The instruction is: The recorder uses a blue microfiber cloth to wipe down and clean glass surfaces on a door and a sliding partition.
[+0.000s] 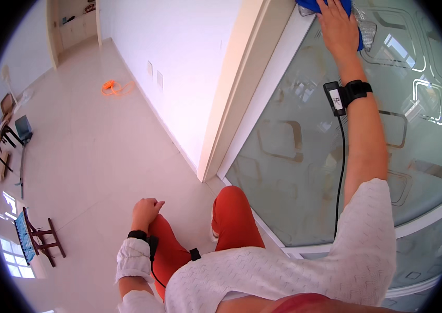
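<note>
My right hand (338,31) reaches up to the top of the view and lies over a blue cloth (361,39). Silvery mesh fabric (369,33) sticks out beside the blue. Under the cloth is a frosted glass panel (311,195) with rounded-square patterns, set in a white frame (279,68). Cloudy, yellowish streaks show on the glass. Beside my left knee is my left hand (146,213), its fingers curled and no object visible in it. Each wrist carries a black strapped device with a cable.
A cream door frame (240,90) and white wall (170,47) adjoin the glass. On the tiled floor (99,156) lies a coil of orange cord (113,87). A folding stool (41,236) stands at left, with a long-handled dustpan (23,127) farther back.
</note>
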The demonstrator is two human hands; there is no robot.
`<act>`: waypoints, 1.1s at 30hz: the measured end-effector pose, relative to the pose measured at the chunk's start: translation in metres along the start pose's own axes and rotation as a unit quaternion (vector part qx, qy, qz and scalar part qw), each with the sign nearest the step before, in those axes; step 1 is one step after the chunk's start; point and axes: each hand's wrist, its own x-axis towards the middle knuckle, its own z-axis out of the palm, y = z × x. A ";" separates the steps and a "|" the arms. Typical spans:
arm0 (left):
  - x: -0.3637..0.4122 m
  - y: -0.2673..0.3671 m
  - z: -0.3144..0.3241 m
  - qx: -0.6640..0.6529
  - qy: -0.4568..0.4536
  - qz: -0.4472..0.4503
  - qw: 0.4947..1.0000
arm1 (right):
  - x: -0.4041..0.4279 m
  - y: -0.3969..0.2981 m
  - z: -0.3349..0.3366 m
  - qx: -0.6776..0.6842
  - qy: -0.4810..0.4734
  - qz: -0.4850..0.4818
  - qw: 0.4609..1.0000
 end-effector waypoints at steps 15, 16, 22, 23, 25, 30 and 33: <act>-0.003 0.002 -0.006 -0.018 -0.006 -0.050 0.999 | -0.308 -0.183 0.039 0.034 -0.318 -0.265 0.910; -0.005 0.002 -0.006 -0.014 -0.012 -0.055 0.998 | -0.324 -0.192 0.042 0.041 -0.322 -0.266 0.908; -0.023 0.001 -0.016 -0.004 -0.029 -0.103 0.994 | -0.400 -0.253 0.058 0.063 -0.379 -0.378 0.842; -0.026 -0.001 -0.018 -0.007 -0.031 -0.114 0.993 | -0.412 -0.262 0.060 0.077 -0.367 -0.394 0.839; -0.027 0.001 -0.022 -0.007 -0.035 -0.126 0.991 | -0.438 -0.276 0.064 0.107 -0.389 -0.398 0.824; -0.033 0.011 -0.029 -0.033 -0.053 -0.147 0.987 | -0.499 -0.279 0.039 0.154 -0.465 -0.431 0.758; -0.033 0.016 -0.028 -0.032 -0.052 -0.132 0.989 | -0.551 -0.250 0.021 0.240 -0.499 -0.438 0.708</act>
